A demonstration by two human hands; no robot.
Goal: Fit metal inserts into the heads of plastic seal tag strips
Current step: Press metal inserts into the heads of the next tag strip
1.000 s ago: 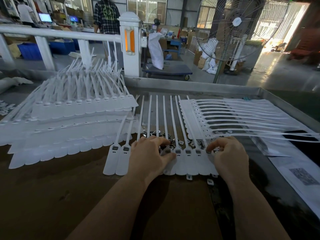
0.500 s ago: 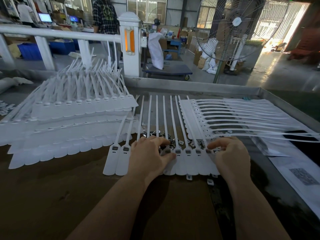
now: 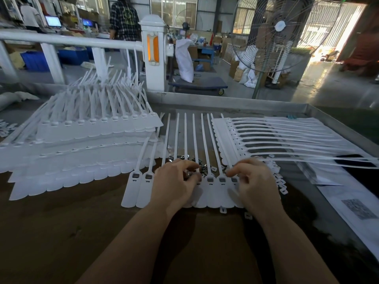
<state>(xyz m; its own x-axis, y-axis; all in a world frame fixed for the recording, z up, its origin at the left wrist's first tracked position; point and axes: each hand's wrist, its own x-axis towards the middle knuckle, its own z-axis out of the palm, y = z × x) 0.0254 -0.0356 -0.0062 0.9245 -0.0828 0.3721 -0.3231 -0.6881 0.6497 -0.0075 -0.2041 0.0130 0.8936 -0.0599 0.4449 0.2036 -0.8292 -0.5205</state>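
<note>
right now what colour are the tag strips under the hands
White, seen in the head view: the tag strips.

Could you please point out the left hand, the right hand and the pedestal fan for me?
left hand [image 3: 176, 181], head view, back of the hand.
right hand [image 3: 256, 181], head view, back of the hand.
pedestal fan [image 3: 280, 26], head view, white hub.

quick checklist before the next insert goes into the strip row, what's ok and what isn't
1. Row of strips lying flat, heads toward the person: ok.
2. Left hand on the row: ok.
3. Right hand at the row's right end heads: ok.
4. Insert in either grip: cannot tell.
5. Loose metal inserts within reach behind the heads: ok.
6. Two leftmost heads filled: cannot tell.
</note>
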